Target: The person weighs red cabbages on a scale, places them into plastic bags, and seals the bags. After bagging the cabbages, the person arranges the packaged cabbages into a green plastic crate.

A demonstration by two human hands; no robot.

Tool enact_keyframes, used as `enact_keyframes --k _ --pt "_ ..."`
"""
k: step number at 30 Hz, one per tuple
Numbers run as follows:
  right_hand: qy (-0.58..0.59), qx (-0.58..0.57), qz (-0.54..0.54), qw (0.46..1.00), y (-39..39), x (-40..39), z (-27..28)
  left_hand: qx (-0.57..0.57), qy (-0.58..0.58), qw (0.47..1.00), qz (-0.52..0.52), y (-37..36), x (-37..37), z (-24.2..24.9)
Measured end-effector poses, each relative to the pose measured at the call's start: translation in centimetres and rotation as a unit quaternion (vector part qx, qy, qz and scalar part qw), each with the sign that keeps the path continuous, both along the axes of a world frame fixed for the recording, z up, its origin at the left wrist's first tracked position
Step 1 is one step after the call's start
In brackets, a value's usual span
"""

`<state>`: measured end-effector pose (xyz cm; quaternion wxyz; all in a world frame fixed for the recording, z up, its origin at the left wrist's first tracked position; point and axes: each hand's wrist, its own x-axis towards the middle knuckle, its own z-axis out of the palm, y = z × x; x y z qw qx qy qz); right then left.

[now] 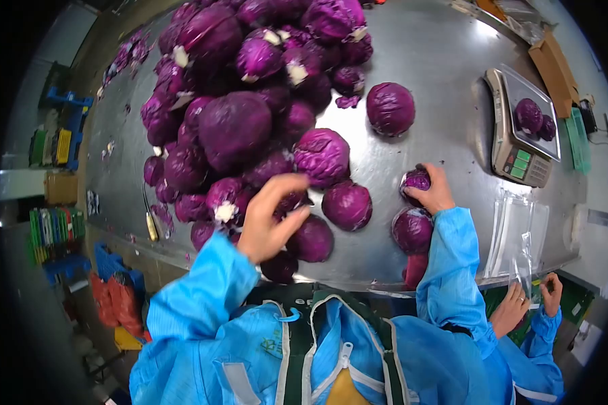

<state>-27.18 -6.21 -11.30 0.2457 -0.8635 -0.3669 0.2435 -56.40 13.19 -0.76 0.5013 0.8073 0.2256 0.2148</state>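
Note:
My right hand (436, 192) is closed around a small red cabbage (415, 182) on the metal table. Just below it lie another red cabbage (412, 231) and a dark red one (415, 270) partly hidden by my sleeve. My left hand (271, 219) hovers at the near edge of a big heap of red cabbages (235, 131), its curved fingers and thumb apart. Close beside that hand are a round cabbage (311, 239) and one with a pale cut stem (226, 201). A cabbage under the left fingers is partly covered.
A scale (520, 135) holding two small cabbages stands at the right, near a cardboard box (554, 71). Clear plastic bags (517, 233) lie at the table's front right, where a co-worker's hands (513, 307) handle one. A knife (150, 223) rests at the left.

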Motion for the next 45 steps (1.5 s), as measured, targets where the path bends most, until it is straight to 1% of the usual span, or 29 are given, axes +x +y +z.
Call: enact_keyframes --k 1,3,4,5,6,7,9,11,13,15,16,17,19,21,23,24,25,27,28,31,33,36,37,39,41,42,43,44,45 --pt "0.000 -0.004 0.009 1.000 0.3 -0.4 0.4 0.037 0.024 0.999 0.012 -1.2 -3.0 -0.7" --pt "0.032 0.079 -0.003 0.996 0.8 -1.5 0.8 -0.016 0.094 0.994 0.045 -4.0 -8.6 -2.9" --pt "0.034 0.091 -0.009 0.995 1.1 -1.7 -0.4 -0.004 0.129 0.991 0.046 -5.3 -10.0 -3.8" --pt "0.036 0.087 0.001 0.996 1.5 -1.6 -1.3 0.007 0.164 0.985 0.047 -6.6 -10.9 -4.7" --pt "0.026 0.030 0.033 0.999 2.1 -1.3 -2.1 -0.006 0.192 0.981 0.011 -7.3 -11.5 -5.7" --pt "0.015 -0.025 0.064 0.998 2.7 -1.4 -2.2 0.043 0.239 0.970 -0.023 -7.6 -11.5 -5.8" --pt "-0.002 -0.043 0.073 0.996 3.5 -1.6 -1.7 0.052 0.232 0.971 -0.014 -7.4 -11.2 -6.7" --pt "0.022 -0.014 0.056 0.998 3.1 -1.9 -1.3 0.025 0.216 0.976 0.013 -6.7 -10.2 -6.7" --pt "0.023 0.016 0.013 1.000 2.7 -4.0 0.8 0.031 0.249 0.968 0.001 -6.7 -8.7 -5.8" --pt "0.030 0.116 -0.075 0.990 1.6 -6.3 2.3 0.095 0.300 0.949 -0.018 -7.0 -7.5 -5.3" --pt "0.018 0.136 -0.074 0.988 1.1 -7.5 3.3 0.151 0.225 0.962 -0.020 -7.0 -7.3 -6.1" --pt "0.011 0.135 -0.081 0.987 1.0 -9.1 4.5 0.151 0.218 0.964 -0.027 -6.8 -7.1 -6.5" --pt "0.169 0.229 -0.153 0.946 1.0 -12.1 6.6 0.204 0.153 0.957 -0.139 -6.5 -6.9 -6.7" --pt "0.151 0.214 -0.164 0.951 0.2 -13.4 7.2 0.189 0.141 0.961 -0.147 -6.2 -7.3 -6.4" --pt "0.301 0.311 -0.212 0.876 -1.0 -15.2 5.6 0.094 0.028 0.976 -0.193 -5.4 -9.5 -6.6" --pt "0.334 0.325 -0.250 0.849 -1.7 -16.3 5.2 0.043 0.022 0.987 -0.155 -5.1 -11.1 -6.5" --pt "0.333 0.323 -0.257 0.848 -2.6 -17.4 5.0 0.060 0.010 0.991 -0.122 -4.6 -13.1 -6.8" --pt "0.442 0.374 -0.297 0.759 -4.2 -19.6 4.5 0.069 0.017 0.996 -0.048 -3.3 -17.4 -6.8" --pt "0.451 0.358 -0.328 0.749 -4.9 -20.6 4.2 0.075 0.033 0.996 -0.019 -2.4 -19.4 -6.7" --pt "0.422 0.367 -0.348 0.752 -5.0 -22.8 5.1 0.080 0.072 0.994 0.032 -0.4 -22.8 -6.9" --pt "0.342 0.326 -0.300 0.829 -2.8 -24.4 7.9 0.104 0.098 0.990 -0.021 -0.4 -23.1 -7.0" --pt "0.310 0.267 -0.199 0.891 -0.6 -25.8 8.8 0.035 0.109 0.992 -0.047 -1.2 -23.6 -7.6" --pt "0.328 0.251 -0.175 0.894 0.2 -26.6 8.8 0.034 0.109 0.992 -0.048 -1.2 -24.0 -7.8" --pt "0.396 0.206 -0.172 0.878 1.8 -28.7 7.7 -0.059 0.086 0.994 0.007 -1.3 -25.1 -8.3" --pt "0.351 0.140 -0.111 0.919 3.5 -30.3 6.9 -0.092 0.109 0.990 0.001 -1.7 -26.4 -9.1" --pt "0.333 0.128 -0.086 0.930 3.9 -30.9 6.0 -0.260 0.122 0.957 0.043 -2.0 -26.4 -9.6" --pt "0.327 0.112 -0.089 0.934 4.3 -31.5 5.5 -0.421 0.129 0.894 0.083 -2.2 -26.5 -9.8" --pt "0.320 0.101 -0.087 0.938 4.5 -31.6 5.6 -0.535 0.100 0.830 0.121 -2.2 -26.2 -10.2" --pt "0.310 0.092 -0.086 0.942 4.8 -31.5 5.9 -0.535 0.098 0.830 0.125 -1.7 -24.7 -9.3"
